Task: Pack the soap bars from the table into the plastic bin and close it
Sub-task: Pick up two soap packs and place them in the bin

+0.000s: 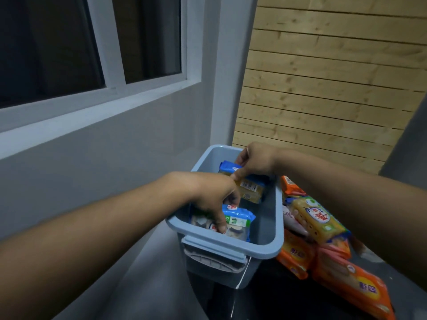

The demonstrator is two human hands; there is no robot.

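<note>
At the bottom of the frame, two bare forearms reach forward from the lower left and the right edge. Just ahead of them, at lower centre, an open blue-grey plastic bin [279,227] stands on a dark table [265,304], seemingly close to the table's left edge. A grey latch handle [212,260] hangs on the bin's near end.

To the lower right, just beside the bin, lies a loose pile of soap bars [335,262] in orange and yellow wrappers, not yet packed.

Inside the bin, the left hand [215,199] curls its fingers down onto a blue-wrapped soap bar [240,219] at the near end. Farther in, the right hand [254,160] pinches a yellow soap bar [250,189] between thumb and fingers, holding it tilted above the bin floor.

Beyond are a grey wall with a dark window [69,42] at upper left and a wooden wall [323,65] at upper right. No lid is in view.

Risks: bars left tilted or stacked unevenly could keep the lid from seating. Pressing down near the table edge might tip the bin off. The heaped pile could also slide when one bar is pulled from it.
</note>
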